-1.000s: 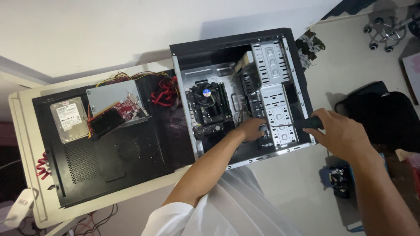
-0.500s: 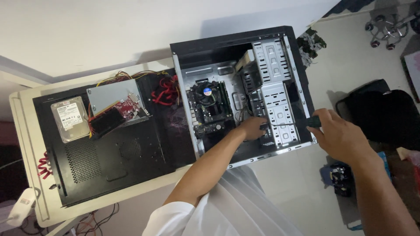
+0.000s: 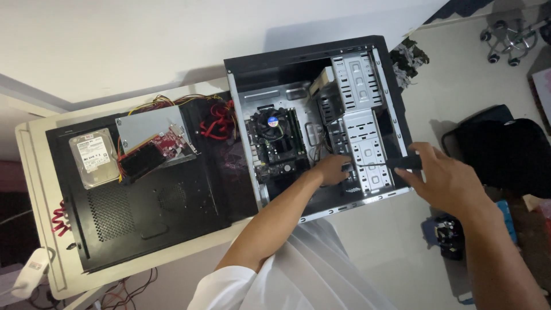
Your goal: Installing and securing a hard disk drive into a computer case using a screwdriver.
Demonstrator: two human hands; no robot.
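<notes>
The open black desktop computer case [image 3: 367, 51] lies on its side at the right end of a pale table [image 3: 34, 172], its interior facing up, with the green motherboard and round cooler fan [image 3: 274, 138] at the left of the cavity and the perforated silver metal drive cage [image 3: 361, 115] at the right. The left hand [image 3: 332, 170] reaches into the case beside the lower part of the cage; its fingers curl down among the cables there, and what they touch or hold is hidden, so I cannot tell whether it grips anything. The right hand [image 3: 447, 183] is closed around a dark slim tool handle [image 3: 404, 162] at the case's right edge; the tool's tip cannot be made out against the cage. On the detached black side panel [image 3: 149, 212] to the left rest a silver hard drive [image 3: 94, 158], a grey power supply box [image 3: 146, 126] and a red expansion card [image 3: 152, 154], with red and yellow cables [image 3: 215, 117] bunched behind. A black bag [image 3: 505, 155] on the floor is partly cut off at the right.
</notes>
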